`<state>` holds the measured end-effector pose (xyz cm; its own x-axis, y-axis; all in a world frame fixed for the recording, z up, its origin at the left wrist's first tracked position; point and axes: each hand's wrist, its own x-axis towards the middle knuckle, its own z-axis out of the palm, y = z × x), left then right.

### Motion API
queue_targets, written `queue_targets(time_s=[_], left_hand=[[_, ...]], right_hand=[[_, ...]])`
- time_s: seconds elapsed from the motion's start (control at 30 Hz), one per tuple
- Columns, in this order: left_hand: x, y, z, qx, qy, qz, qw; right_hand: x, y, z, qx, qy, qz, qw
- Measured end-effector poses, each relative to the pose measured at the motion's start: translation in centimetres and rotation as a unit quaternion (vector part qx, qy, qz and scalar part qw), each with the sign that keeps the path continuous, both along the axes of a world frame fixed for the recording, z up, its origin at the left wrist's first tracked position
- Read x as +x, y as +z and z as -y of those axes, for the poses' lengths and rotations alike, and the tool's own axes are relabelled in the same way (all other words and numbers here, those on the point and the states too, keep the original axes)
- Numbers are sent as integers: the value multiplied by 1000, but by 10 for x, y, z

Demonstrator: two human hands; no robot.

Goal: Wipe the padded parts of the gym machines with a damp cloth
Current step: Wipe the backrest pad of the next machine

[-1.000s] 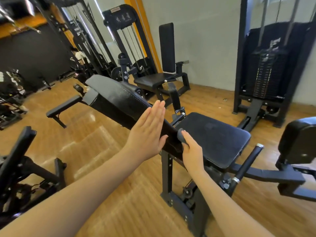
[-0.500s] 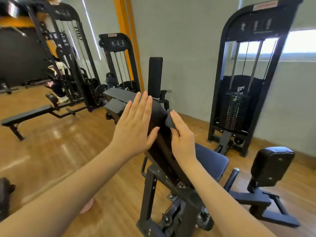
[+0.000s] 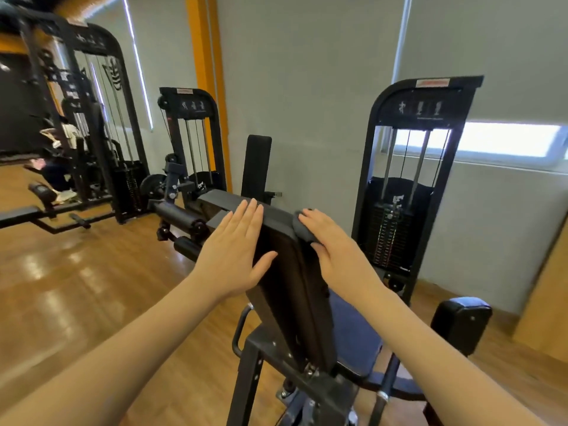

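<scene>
A black padded backrest (image 3: 285, 272) of a gym machine stands upright just in front of me, seen from behind and edge-on. My left hand (image 3: 233, 250) lies flat with straight fingers against its back, near the top edge. My right hand (image 3: 335, 247) presses a small dark grey cloth (image 3: 302, 227) against the pad's top right corner, fingers laid over the cloth. The machine's dark seat pad (image 3: 353, 330) shows below my right forearm.
A black knee pad (image 3: 461, 321) sits low at the right. Weight-stack towers stand at the right (image 3: 408, 186) and centre left (image 3: 190, 142), with an upright pad (image 3: 256, 167) behind. A person (image 3: 61, 155) sits by the far left rack. Wooden floor (image 3: 92, 287) spreads left.
My view has risen and swung up along the backrest. Both hands slid up the pad, and the cloth moved from low on its side to the top corner.
</scene>
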<state>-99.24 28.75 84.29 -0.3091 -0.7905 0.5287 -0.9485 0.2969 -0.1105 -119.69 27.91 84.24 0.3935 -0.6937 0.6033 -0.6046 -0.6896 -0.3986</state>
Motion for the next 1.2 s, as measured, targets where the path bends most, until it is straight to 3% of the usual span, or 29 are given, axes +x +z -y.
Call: queue_targets(time_s=[0.37,0.53,0.77,0.97,1.2], left_hand=[[25,-1,13,2,-61,-8,998],[57,8,28,34,-77,1,996],[84,12,38,56,-92,30,994],[85,0,41,58,-79,-19,995],[82,-2,35,75,-68,-59,993]], right_hand=[[18,56,4,33,-18,-169,985],[27,53,-4,27,-82,-156,984],[104,69,23,53,-197,-245,948],[81,60,-11,62,-232,-189,952],[165,78,45,69,-201,-265,941]])
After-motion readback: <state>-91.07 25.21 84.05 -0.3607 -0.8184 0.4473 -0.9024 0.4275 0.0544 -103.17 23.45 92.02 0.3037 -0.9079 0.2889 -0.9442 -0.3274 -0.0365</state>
